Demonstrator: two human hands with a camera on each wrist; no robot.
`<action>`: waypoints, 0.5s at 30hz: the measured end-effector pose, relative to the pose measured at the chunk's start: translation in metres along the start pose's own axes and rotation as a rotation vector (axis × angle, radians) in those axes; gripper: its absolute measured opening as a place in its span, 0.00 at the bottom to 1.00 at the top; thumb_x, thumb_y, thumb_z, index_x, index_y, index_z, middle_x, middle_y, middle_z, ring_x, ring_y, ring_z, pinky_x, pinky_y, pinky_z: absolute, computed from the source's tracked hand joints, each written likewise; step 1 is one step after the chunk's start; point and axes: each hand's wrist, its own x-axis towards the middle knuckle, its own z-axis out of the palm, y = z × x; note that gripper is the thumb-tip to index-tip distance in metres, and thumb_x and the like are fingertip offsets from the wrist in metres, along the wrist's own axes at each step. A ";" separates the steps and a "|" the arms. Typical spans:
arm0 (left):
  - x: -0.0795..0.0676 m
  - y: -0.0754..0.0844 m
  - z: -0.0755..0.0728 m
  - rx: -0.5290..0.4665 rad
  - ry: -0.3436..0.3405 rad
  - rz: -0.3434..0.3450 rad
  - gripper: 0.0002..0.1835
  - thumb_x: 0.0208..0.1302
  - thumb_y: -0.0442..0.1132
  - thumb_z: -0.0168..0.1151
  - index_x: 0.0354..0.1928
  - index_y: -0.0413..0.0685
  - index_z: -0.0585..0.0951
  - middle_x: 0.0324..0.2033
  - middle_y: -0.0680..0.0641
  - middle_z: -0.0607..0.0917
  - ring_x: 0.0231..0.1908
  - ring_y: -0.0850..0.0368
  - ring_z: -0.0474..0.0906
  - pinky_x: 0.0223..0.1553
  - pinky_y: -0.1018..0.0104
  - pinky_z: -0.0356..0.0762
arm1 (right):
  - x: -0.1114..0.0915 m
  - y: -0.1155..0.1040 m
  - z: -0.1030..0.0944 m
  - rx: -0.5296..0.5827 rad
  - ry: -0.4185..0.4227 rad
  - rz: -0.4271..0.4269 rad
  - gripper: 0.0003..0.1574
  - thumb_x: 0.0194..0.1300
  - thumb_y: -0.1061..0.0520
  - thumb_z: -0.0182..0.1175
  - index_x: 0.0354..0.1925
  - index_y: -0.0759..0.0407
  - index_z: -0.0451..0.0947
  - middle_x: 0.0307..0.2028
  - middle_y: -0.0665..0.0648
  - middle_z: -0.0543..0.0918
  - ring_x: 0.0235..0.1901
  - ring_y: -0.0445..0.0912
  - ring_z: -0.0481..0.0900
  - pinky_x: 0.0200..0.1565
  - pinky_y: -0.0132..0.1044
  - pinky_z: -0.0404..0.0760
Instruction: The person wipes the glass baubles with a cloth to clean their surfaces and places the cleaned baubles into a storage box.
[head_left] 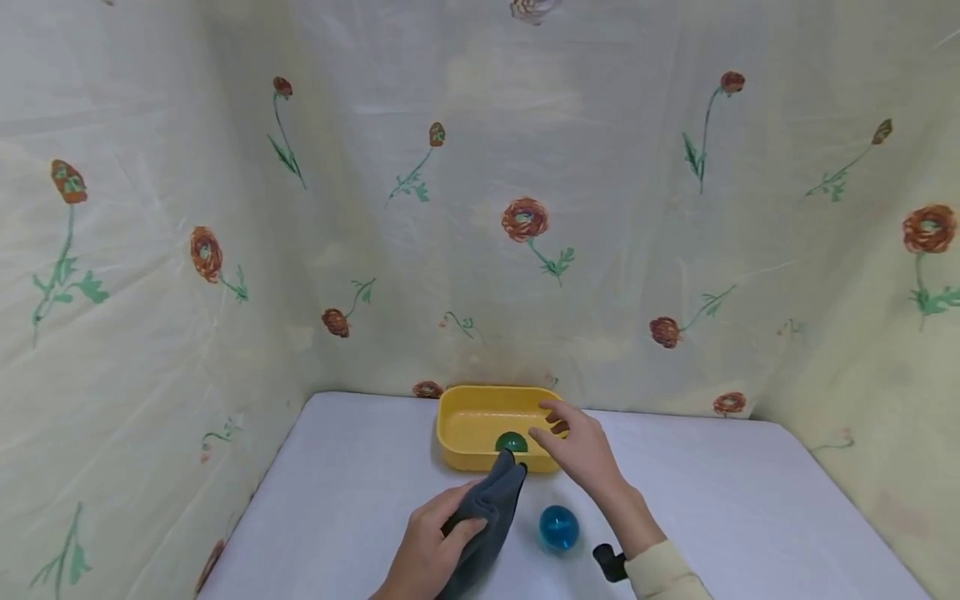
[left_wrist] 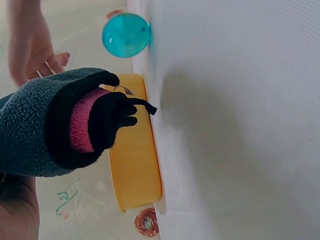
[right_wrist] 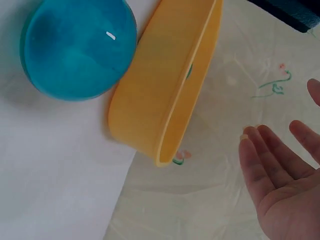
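My left hand [head_left: 429, 537] grips a folded grey cloth [head_left: 491, 508], thumb on its near side, in front of the yellow tub [head_left: 468, 461]. In the left wrist view the cloth's black edging and a pink inner layer [left_wrist: 82, 125] show at its end. Over the tub's right side, my right hand [head_left: 585, 446] holds nothing, its fingers relaxed and spread from the thumb. A green ball [head_left: 512, 442] lies inside the tub, partly hidden by the front wall. Below the right hand, a clear blue ball [head_left: 558, 527] sits on the table.
The table has a white cover [head_left: 337, 483]. Behind and beside it hang pale curtains [head_left: 600, 275] with a flower print. A small black object [head_left: 610, 562] shows beside the right wrist, next to the cream sleeve [head_left: 663, 571].
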 end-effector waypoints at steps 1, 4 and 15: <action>0.000 0.000 0.000 0.002 0.001 -0.004 0.22 0.68 0.50 0.62 0.63 0.73 0.75 0.58 0.62 0.82 0.60 0.60 0.78 0.64 0.51 0.79 | -0.002 0.000 -0.001 0.010 0.003 -0.005 0.32 0.64 0.45 0.66 0.63 0.52 0.75 0.50 0.57 0.83 0.48 0.51 0.81 0.46 0.41 0.88; 0.000 -0.001 0.001 0.000 0.005 -0.001 0.22 0.68 0.52 0.61 0.64 0.70 0.75 0.58 0.60 0.82 0.61 0.58 0.78 0.63 0.50 0.78 | -0.007 0.002 -0.002 0.030 0.014 -0.019 0.30 0.64 0.46 0.66 0.62 0.52 0.75 0.49 0.57 0.83 0.47 0.50 0.81 0.46 0.40 0.88; -0.002 -0.001 0.003 0.002 0.023 0.030 0.22 0.69 0.53 0.61 0.64 0.69 0.75 0.59 0.59 0.82 0.62 0.56 0.77 0.63 0.50 0.78 | -0.031 0.006 -0.003 0.073 0.056 -0.023 0.28 0.64 0.50 0.67 0.61 0.53 0.77 0.48 0.55 0.84 0.48 0.49 0.82 0.51 0.43 0.87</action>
